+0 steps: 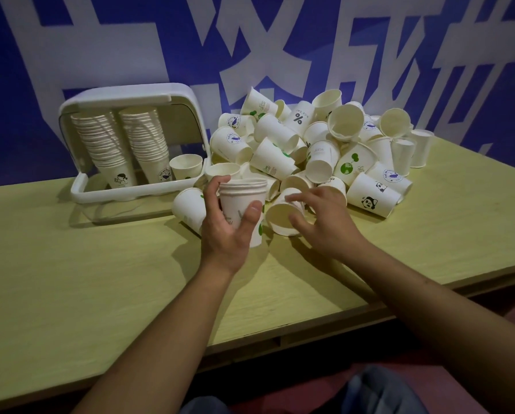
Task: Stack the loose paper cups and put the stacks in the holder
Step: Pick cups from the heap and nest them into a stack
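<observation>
Several nested cups (pixel 241 204) were held upright above the table (pixel 100 279) by the curled left hand (pixel 226 225). One loose cup (pixel 281 215), apparently tipped, was pinched by the right hand (pixel 322 219) beside the pile (pixel 325 144); two stacks (pixel 130 144) stood in the holder (pixel 80 186).

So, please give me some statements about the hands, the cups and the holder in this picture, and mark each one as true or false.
1. The left hand holds a short stack of nested cups. True.
2. The right hand rests flat on the table. False: it is on a loose cup lying on its side at the near edge of the pile.
3. The holder has two tall stacks inside. True.
4. The holder stands to the right of the pile. False: it is to the left.
5. All loose cups stand upright. False: most lie tipped in a heap.
</observation>
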`<state>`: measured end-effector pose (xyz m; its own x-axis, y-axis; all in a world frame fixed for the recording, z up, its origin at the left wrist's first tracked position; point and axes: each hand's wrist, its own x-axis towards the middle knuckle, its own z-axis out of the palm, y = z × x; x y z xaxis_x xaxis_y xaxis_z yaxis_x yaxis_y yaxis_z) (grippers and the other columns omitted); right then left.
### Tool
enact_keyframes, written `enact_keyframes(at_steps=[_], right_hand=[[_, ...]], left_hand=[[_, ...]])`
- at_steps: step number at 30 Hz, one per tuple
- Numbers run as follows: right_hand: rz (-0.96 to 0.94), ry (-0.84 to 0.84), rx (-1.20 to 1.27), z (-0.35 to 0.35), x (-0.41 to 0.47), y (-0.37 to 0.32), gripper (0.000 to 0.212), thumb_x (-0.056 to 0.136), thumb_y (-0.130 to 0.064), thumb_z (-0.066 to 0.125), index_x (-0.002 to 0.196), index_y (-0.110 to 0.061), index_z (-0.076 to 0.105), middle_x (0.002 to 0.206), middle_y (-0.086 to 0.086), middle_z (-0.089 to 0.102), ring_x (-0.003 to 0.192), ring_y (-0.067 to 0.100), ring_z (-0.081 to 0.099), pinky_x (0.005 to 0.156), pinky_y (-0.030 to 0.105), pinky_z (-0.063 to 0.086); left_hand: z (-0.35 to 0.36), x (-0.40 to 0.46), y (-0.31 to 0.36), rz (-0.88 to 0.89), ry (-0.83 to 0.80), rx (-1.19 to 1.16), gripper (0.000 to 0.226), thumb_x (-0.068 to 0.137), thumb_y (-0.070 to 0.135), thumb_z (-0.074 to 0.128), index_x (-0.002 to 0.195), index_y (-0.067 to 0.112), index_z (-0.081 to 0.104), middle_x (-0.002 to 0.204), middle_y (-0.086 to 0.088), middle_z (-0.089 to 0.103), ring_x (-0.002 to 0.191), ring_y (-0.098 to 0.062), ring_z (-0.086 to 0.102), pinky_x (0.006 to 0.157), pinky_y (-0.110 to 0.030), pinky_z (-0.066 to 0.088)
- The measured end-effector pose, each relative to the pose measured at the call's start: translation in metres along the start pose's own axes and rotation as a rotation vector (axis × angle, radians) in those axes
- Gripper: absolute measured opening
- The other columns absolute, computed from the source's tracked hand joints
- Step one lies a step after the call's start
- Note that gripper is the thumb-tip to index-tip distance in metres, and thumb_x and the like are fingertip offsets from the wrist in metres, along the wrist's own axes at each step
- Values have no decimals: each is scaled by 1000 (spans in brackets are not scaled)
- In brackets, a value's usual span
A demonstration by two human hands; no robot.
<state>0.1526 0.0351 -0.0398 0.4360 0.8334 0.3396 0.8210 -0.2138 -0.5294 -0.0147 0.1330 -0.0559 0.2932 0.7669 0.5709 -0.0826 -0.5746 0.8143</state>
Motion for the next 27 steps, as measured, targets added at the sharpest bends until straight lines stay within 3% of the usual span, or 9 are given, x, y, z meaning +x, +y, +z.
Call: enact_keyframes(at_steps=[4,7,13,15,18,21,25,27], right_hand=[[-1,-44,27,4,-6,5,38,91,-44,63,127,-37,56,136,5,46,125,24,44,99,38,41],[5,-5,36,7,-6,6,35,89,-52,62,118,-33,54,136,2,45,119,21,47,91,35,43],[22,3,35,8,8,-1,27,91,-48,62,105,-28,50,122,-1,47,100,15,46,78,30,37],[37,-9,92,5,13,-4,26,92,-43,63,109,-27,52,119,-2,46,98,16,49,76,29,38],[-10,-23,138,4,15,-5,31,96,-32,59,126,-37,55,117,-5,43,104,14,49,82,27,39],[-63,-62,110,6,11,-1,34,98,-20,51,126,-36,64,118,-5,41,115,15,46,92,25,35],[-16,-67,118,3,3,3,24,94,-40,57,117,-35,62,130,-2,43,123,18,45,97,31,39],[-1,-41,61,4,1,4,34,85,-52,68,112,-35,56,137,1,43,124,19,45,96,33,42]], left_hand=[[1,-1,5,7,-53,11,56,79,60,61,127,53,33,114,48,50,99,5,62,80,-37,60],[1,-1,5,-1,-77,24,57,79,60,60,128,56,31,111,54,47,98,11,61,80,-40,61],[1,-2,2,-15,-60,23,60,79,62,61,131,56,32,115,53,47,106,-6,63,84,-45,60],[1,-2,2,-10,-54,23,60,79,62,61,132,54,33,116,53,46,107,-2,62,86,-44,60],[0,-2,4,-14,-56,9,60,79,61,61,131,53,33,115,54,45,106,1,62,88,-44,59],[0,-2,4,-42,-65,-12,59,79,61,61,130,57,32,115,50,50,107,-13,64,87,-50,59],[0,-3,6,-57,-75,-25,58,79,59,61,129,59,33,112,51,51,105,-11,65,86,-48,60],[0,-3,5,-64,-81,-42,58,79,59,62,129,61,33,117,43,54,105,-14,66,84,-49,60]])
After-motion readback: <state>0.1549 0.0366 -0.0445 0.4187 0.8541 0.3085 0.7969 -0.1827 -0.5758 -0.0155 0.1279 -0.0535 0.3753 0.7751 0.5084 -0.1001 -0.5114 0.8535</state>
